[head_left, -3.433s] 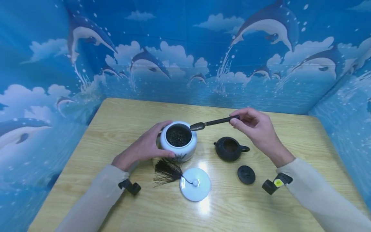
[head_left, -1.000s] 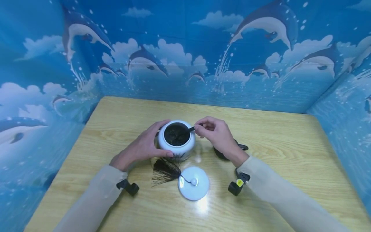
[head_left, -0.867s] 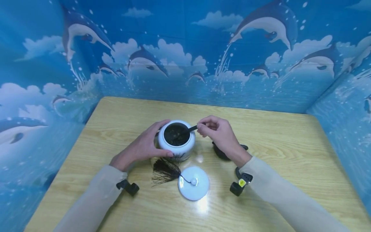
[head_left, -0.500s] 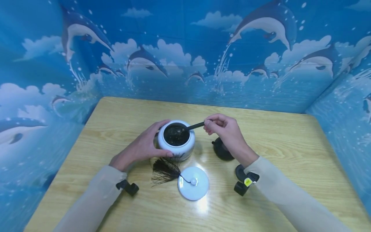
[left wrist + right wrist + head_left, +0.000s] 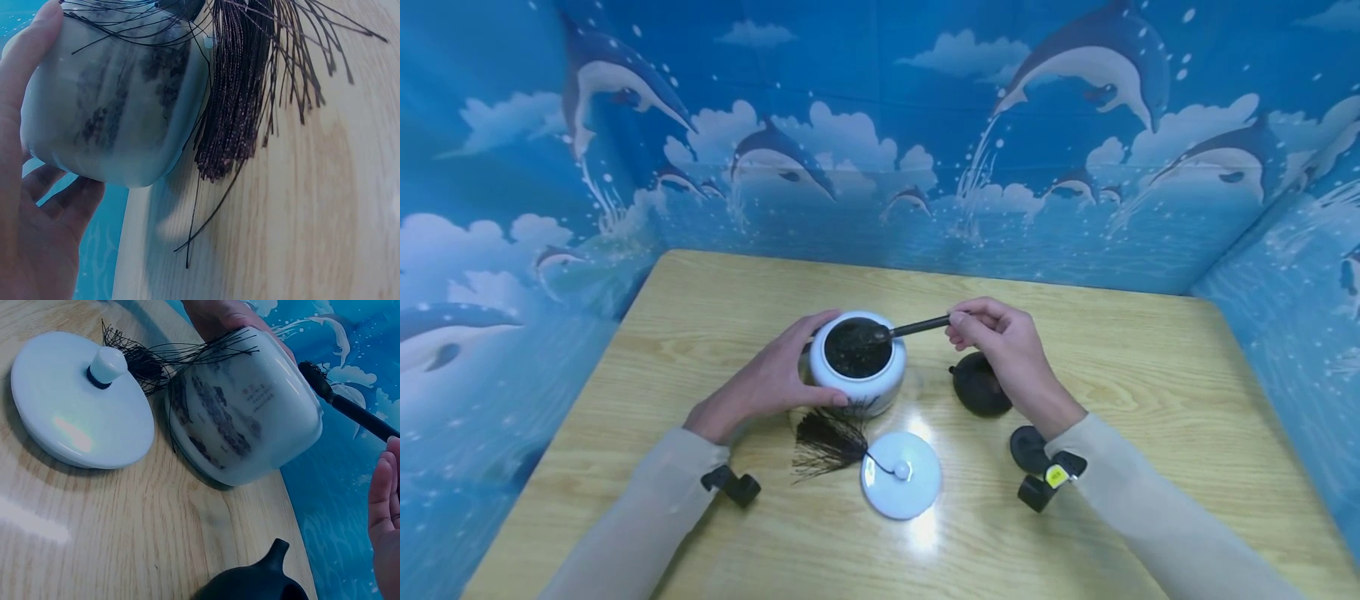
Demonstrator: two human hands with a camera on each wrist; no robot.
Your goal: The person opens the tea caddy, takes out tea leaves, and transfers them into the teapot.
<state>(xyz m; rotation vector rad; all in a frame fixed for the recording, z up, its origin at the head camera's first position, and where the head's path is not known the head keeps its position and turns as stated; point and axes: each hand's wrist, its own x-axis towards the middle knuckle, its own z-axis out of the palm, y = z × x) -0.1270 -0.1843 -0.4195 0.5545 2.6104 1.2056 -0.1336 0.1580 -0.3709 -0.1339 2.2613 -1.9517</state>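
Observation:
My left hand (image 5: pixel 778 367) grips a white porcelain tea jar (image 5: pixel 882 388), thumb on the near side and fingers round the far side. Dark loose tea leaves (image 5: pixel 853 354) fill part of the jar. Between thumb and fingertips, my right hand (image 5: pixel 1011 354) pinches the dark handle of a tea scoop (image 5: pixel 921 326). The scoop's bowl overlaps the jar's right rim in the head view. In the right wrist view, a small heap of tea (image 5: pixel 315 367) sits on the bowl. A dark teapot (image 5: pixel 979 387) stands below the right hand, its handle and opening hidden by that hand.
The jar's white lid (image 5: pixel 901 487) lies in front of the jar, its knob tied to a dark tassel (image 5: pixel 829 440). A small black teapot lid (image 5: pixel 1027 450) lies near the right sleeve, partly covered. A dolphin-printed curtain (image 5: pixel 850 225) stands behind the wooden table (image 5: pixel 760 533).
The right hand has moved right over the last second, drawing the scoop from deep in the jar up to its rim. More of the teapot and its lid shows. The left hand stays put.

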